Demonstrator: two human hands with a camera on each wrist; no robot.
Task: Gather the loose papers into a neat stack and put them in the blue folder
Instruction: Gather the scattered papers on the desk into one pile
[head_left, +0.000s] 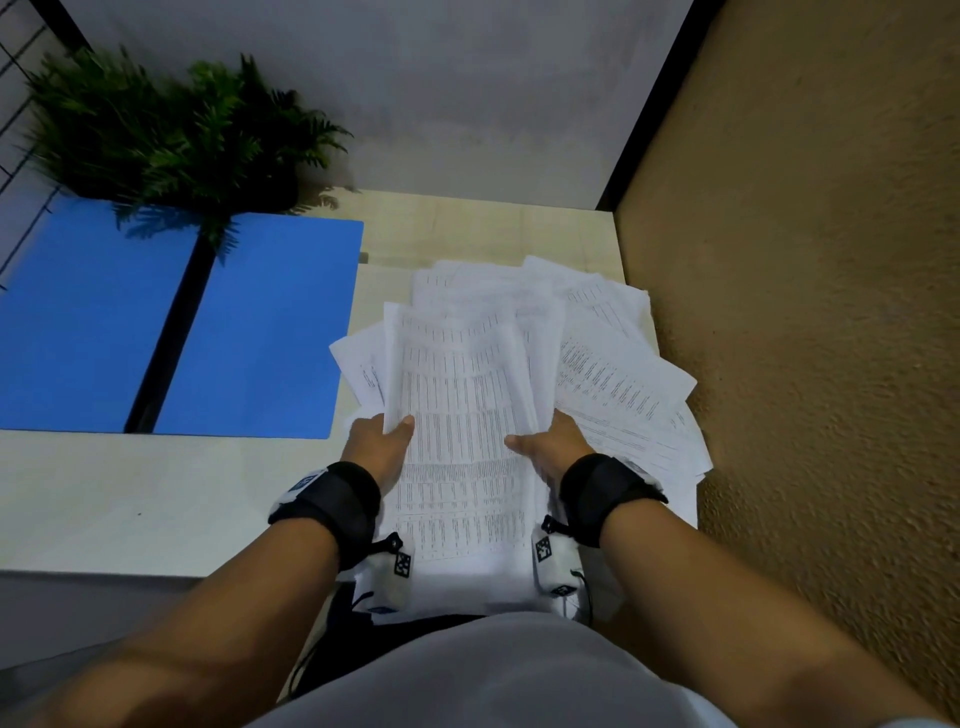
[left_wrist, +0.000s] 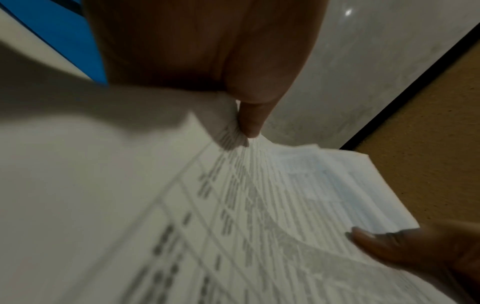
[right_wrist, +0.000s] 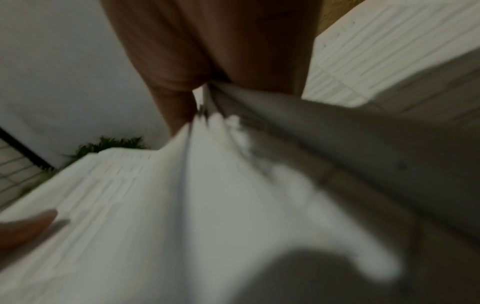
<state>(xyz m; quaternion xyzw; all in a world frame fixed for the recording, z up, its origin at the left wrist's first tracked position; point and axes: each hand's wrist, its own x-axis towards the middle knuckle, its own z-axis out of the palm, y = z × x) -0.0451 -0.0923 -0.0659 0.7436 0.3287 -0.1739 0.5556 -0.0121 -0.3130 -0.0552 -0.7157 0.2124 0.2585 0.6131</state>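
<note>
A fanned bundle of white printed papers (head_left: 460, 395) lies over the right half of the table and hangs past its front edge. My left hand (head_left: 382, 439) grips the bundle's left edge, thumb on top, fingers hidden beneath. My right hand (head_left: 550, 441) grips the right edge the same way. In the left wrist view the left thumb (left_wrist: 249, 117) presses the sheets (left_wrist: 233, 216). In the right wrist view the papers (right_wrist: 207, 195) are blurred and bunch into the right palm (right_wrist: 233, 51). The blue folder (head_left: 260, 332) lies open and flat at the left.
A potted fern (head_left: 171, 130) stands at the back left, overhanging the folder. A rough brown wall (head_left: 805, 312) runs close along the table's right side. The pale table top (head_left: 156, 493) shows bare in front of the folder. More loose sheets (head_left: 639, 405) spread to the right.
</note>
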